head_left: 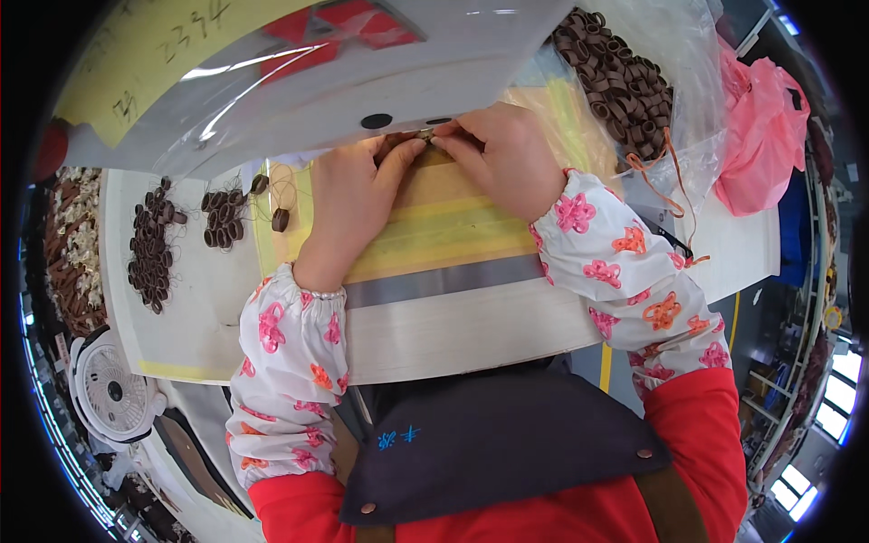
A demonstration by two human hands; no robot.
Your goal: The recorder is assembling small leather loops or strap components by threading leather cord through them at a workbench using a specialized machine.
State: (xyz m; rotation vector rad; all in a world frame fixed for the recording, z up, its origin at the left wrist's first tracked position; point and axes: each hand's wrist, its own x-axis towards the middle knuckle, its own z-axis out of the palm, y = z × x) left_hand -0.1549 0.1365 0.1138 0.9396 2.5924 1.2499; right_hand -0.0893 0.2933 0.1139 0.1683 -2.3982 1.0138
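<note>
Both my hands meet at the far edge of the white worktable (453,335), just under a white machine housing (362,81). My left hand (348,204) and my right hand (502,154) pinch the same small brown leather strap piece with a metal fitting (424,136) between their fingertips. The piece lies over yellow tape strips (444,226) on the table. Flowered sleeve covers wrap both my forearms.
Small brown leather loops (152,244) lie in rows at the table's left, with one single loop (281,219) nearer my left hand. A clear plastic bag of brown loops (625,81) sits at the back right beside a pink bag (760,136). A white fan (113,391) stands low left.
</note>
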